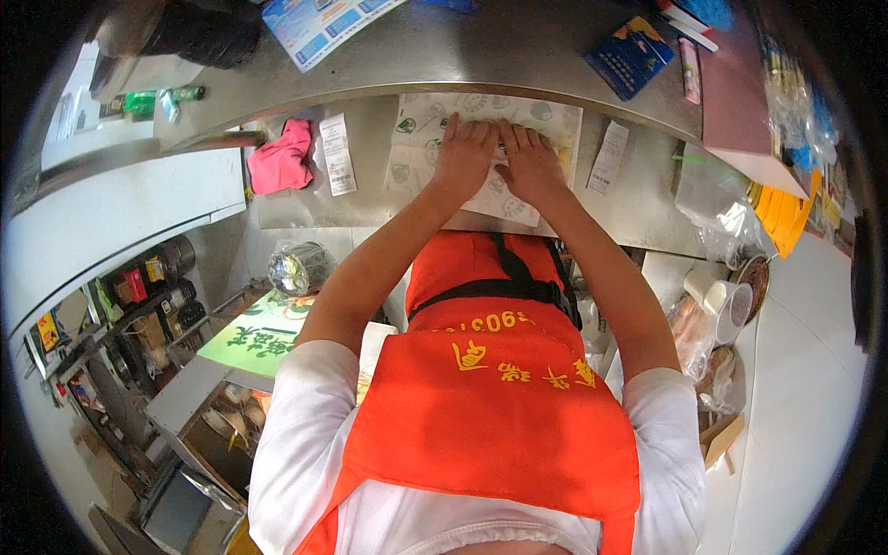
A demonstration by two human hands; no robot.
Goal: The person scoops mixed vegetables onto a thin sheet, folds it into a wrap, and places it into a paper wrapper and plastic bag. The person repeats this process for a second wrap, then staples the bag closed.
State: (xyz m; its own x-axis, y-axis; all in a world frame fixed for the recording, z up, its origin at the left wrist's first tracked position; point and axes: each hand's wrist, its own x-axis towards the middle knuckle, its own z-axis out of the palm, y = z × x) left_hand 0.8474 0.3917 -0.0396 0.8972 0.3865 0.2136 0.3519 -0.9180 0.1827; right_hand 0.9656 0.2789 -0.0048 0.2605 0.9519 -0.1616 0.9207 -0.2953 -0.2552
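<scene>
**Both hands flat on the printed wrapping paper**

The person in the orange apron stands at the steel counter (305, 208), both arms stretched forward. The left hand (462, 153) and the right hand (530, 162) lie side by side, touching at the thumbs, fingers spread and pressed down onto a white sheet of wrapping paper with green printed motifs (421, 129). Neither hand closes around anything; the palms simply pin the sheet to the counter, near its middle, under the edge of the raised steel shelf (481, 55). Left of the sheet lies a narrow white paper receipt (338, 153), and beyond that a crumpled pink cloth (282, 159). Another white slip (609, 157) lies to the right of the sheet.
</scene>
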